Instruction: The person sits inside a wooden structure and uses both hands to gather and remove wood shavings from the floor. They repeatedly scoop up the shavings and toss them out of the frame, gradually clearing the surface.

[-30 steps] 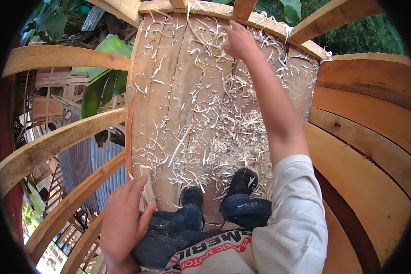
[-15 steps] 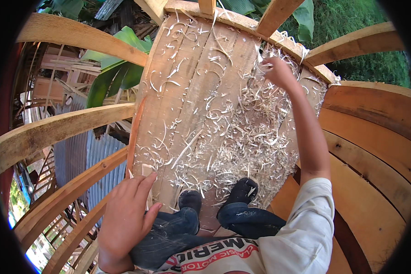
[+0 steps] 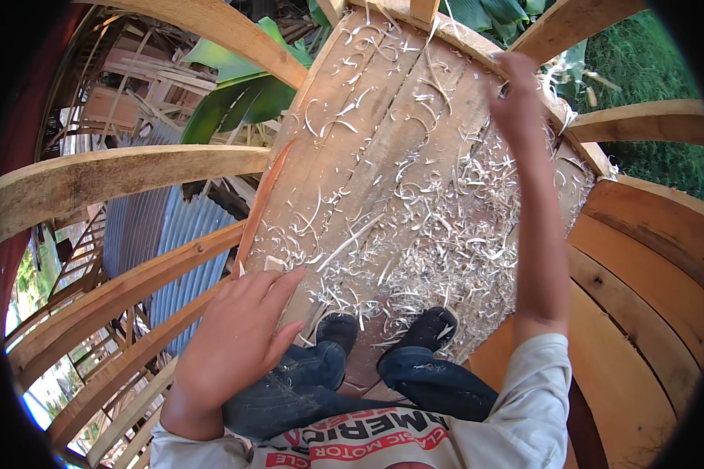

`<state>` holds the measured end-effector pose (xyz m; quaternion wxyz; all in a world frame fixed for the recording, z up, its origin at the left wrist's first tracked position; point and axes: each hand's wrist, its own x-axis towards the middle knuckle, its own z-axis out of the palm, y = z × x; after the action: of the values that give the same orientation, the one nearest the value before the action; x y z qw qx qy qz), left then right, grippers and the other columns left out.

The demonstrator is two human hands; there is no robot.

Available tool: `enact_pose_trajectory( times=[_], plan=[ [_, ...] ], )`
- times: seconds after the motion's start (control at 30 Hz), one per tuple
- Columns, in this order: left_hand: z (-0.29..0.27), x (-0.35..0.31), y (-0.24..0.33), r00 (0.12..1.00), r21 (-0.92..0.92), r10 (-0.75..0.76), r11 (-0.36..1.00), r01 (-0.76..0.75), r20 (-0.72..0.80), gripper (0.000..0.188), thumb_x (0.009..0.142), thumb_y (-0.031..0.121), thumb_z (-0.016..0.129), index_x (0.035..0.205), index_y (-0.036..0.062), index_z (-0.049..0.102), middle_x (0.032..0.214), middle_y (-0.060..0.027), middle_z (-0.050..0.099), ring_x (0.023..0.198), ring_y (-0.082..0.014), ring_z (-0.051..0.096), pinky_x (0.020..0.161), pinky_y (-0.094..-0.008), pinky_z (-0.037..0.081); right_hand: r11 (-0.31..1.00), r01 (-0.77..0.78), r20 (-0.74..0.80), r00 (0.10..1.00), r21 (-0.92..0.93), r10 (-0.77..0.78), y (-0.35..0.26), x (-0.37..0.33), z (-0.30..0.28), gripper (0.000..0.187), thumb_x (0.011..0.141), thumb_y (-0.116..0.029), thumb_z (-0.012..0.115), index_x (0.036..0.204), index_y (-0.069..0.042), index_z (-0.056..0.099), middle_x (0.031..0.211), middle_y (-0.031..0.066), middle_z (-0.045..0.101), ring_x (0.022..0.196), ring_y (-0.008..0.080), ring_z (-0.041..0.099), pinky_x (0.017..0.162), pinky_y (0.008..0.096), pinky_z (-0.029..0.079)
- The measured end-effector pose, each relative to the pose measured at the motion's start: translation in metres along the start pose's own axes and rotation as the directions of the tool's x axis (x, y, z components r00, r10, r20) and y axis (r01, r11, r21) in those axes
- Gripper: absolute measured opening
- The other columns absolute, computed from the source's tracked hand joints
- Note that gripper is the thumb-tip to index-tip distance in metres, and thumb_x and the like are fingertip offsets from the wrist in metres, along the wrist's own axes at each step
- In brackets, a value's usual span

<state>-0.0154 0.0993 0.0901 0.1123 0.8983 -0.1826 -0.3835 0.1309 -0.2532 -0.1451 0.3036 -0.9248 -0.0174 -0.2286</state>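
Observation:
My right hand (image 3: 518, 90) is stretched out to the far edge of the plank floor (image 3: 360, 137), above the end beam (image 3: 559, 117). Motion smears its fingers, so I cannot make out whether they hold anything. Just past the beam, blurred pale shavings (image 3: 590, 90) show against the greenery. My left hand (image 3: 238, 336) is open above my left thigh, fingers extended and holding nothing, near a small wood block (image 3: 274, 264) at the floor's left side. Curled wood shavings (image 3: 454, 234) cover the planks, thickest in front of my feet and toward the right.
Curved timber ribs (image 3: 133, 180) rise on the left, and more stand at the far end. Wide wooden planks (image 3: 626, 281) form the right side. My dark shoes (image 3: 422, 330) stand among the shavings. Corrugated metal sheets (image 3: 192, 250) and a large green leaf (image 3: 242, 94) lie beyond the left ribs.
My right hand has moved from low over the shavings to above the end beam. Pale pieces now show blurred beyond the beam. My left hand stays open; the view has shifted slightly.

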Motion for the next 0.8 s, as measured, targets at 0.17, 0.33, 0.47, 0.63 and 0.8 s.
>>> enact_pose_trajectory(
  times=[0.17, 0.33, 0.47, 0.63, 0.8],
  plan=[
    [-0.001, 0.001, -0.012, 1.000, 0.002, -0.011, 1.000, 0.011, 0.004, 0.055, 0.086, 0.020, 0.067, 0.134, 0.0025, 0.049, 0.116, -0.0170, 0.058, 0.108, -0.0361, 0.055, 0.094, -0.0435, 0.043, 0.921, -0.191, 0.180, 0.948, -0.339, 0.263, -0.002, -0.050, 0.122, 0.054, 0.088, -0.029, 0.067, 0.135, -0.010, 0.050, 0.143, 0.0212, 0.047, 0.126, 0.0367, 0.051, 0.102, 0.0465, 0.044],
    [0.004, -0.010, -0.025, 1.000, -0.013, -0.012, 1.000, 0.011, -0.022, 0.056, 0.083, 0.017, 0.069, 0.133, 0.0006, 0.049, 0.115, -0.0187, 0.059, 0.108, -0.0387, 0.054, 0.095, -0.0447, 0.042, 0.914, -0.156, 0.264, 0.927, -0.375, 0.267, -0.010, -0.074, 0.137, 0.013, 0.083, -0.009, 0.058, 0.094, -0.007, 0.066, 0.091, 0.0120, 0.064, 0.095, 0.0277, 0.066, 0.081, 0.0435, 0.051],
    [0.007, -0.007, -0.019, 0.999, -0.018, 0.052, 0.998, -0.052, -0.007, 0.056, 0.083, 0.018, 0.069, 0.132, 0.0005, 0.049, 0.114, -0.0199, 0.059, 0.107, -0.0388, 0.054, 0.094, -0.0445, 0.042, 0.944, -0.151, 0.491, 0.823, -0.294, 0.284, 0.014, -0.088, 0.107, 0.010, 0.080, -0.008, 0.064, 0.086, -0.003, 0.070, 0.082, 0.0161, 0.069, 0.074, 0.0318, 0.070, 0.070, 0.0423, 0.058],
    [0.008, -0.006, 0.000, 0.999, 0.023, 0.004, 1.000, -0.005, 0.041, 0.057, 0.084, 0.018, 0.068, 0.134, -0.0013, 0.047, 0.116, -0.0222, 0.058, 0.106, -0.0415, 0.054, 0.094, -0.0453, 0.042, 0.853, -0.438, 0.697, 0.516, -0.285, 0.498, 0.061, -0.060, 0.001, 0.023, 0.073, -0.014, 0.071, 0.090, 0.000, 0.075, 0.080, 0.0165, 0.073, 0.070, 0.0252, 0.072, 0.066, 0.0366, 0.059],
    [0.005, 0.003, 0.022, 0.993, 0.059, 0.114, 0.992, -0.114, -0.003, 0.055, 0.086, 0.019, 0.068, 0.134, 0.0003, 0.049, 0.117, -0.0210, 0.058, 0.106, -0.0405, 0.054, 0.094, -0.0450, 0.042, 0.731, -0.683, -0.039, 0.730, 0.007, 0.682, 0.095, 0.026, -0.120, 0.036, 0.080, -0.025, 0.073, 0.098, 0.006, 0.070, 0.067, 0.0131, 0.070, 0.065, 0.0214, 0.073, 0.069, 0.0337, 0.058]
  ],
)
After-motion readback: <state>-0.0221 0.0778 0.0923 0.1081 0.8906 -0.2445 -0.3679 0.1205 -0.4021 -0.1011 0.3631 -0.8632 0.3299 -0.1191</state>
